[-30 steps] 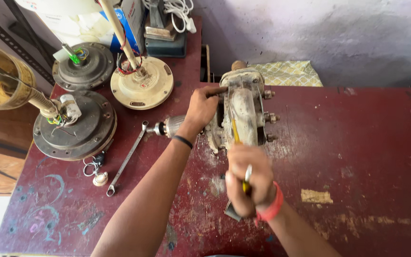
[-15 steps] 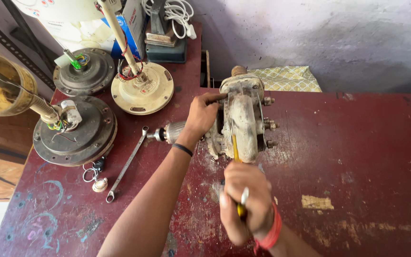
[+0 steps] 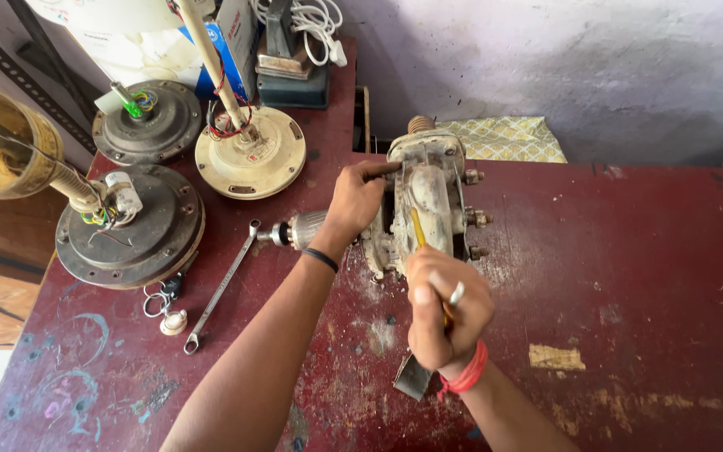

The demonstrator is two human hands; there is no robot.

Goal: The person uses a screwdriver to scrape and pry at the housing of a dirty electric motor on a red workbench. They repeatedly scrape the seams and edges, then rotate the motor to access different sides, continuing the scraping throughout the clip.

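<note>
Left hand steadies grimy grey metal motor housing | right hand grips yellow-handled screwdriver | risk: tip slips, housing shifts

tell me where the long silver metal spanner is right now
In the head view the long silver metal spanner lies slantwise on the dark red table, left of the left hand, beside the grey round motor housing.
</note>
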